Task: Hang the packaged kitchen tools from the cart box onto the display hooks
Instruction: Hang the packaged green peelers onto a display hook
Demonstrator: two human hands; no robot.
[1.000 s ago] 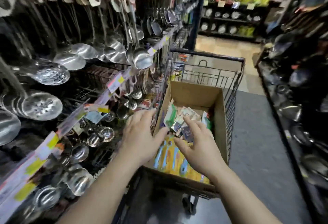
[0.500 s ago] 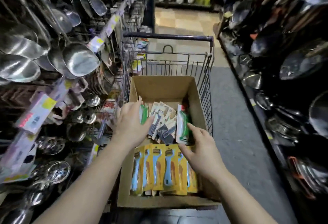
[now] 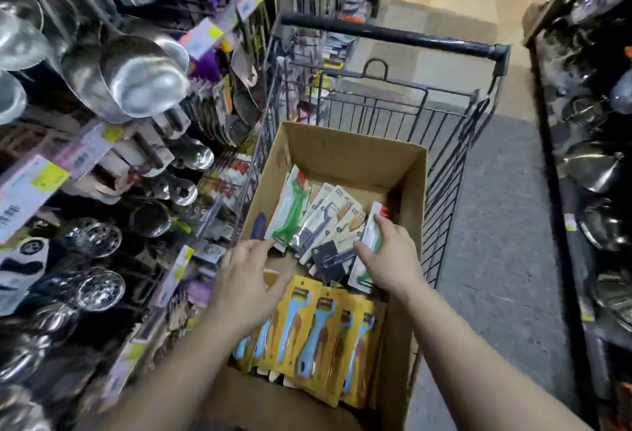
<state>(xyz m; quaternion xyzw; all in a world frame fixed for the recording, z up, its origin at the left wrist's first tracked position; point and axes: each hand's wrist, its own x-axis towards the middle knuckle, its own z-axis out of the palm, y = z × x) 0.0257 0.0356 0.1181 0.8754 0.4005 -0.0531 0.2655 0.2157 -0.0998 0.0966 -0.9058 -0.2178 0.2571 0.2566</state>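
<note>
Hands: two, a left hand [image 3: 244, 285] and a right hand [image 3: 390, 259].
Cardboard box [image 3: 345, 153]: one.
Cart [image 3: 390, 37]: one.
Yellow-carded blue peelers [image 3: 316, 338]: at least five, just below the grips.
Green-tool packs: two, one [image 3: 289, 217] at the left grip, one [image 3: 371, 242] in the right grip.

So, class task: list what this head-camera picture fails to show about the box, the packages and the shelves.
- Price labels on the shelf rail: print blurred, unreadable.
- Cardboard box: floor buried under packages.
- Yellow packages: left ones behind the left hand.
- Green-tool package: covered partly by the right hand.
- Display hooks: lost among hanging ladles.
</note>
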